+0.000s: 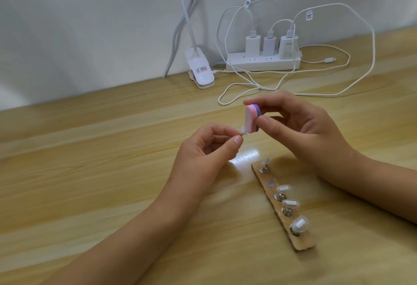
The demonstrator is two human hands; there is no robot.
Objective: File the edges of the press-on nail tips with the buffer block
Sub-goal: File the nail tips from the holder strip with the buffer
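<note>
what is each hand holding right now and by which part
The left hand pinches a nail tip by the small stem beneath it. The right hand holds the buffer block by its upper part, between thumb and fingers.

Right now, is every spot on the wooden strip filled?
No, one is empty. The strip holds four tips; its second spot from the far end shows only a bare disc. The left hand pinches another tip.
</note>
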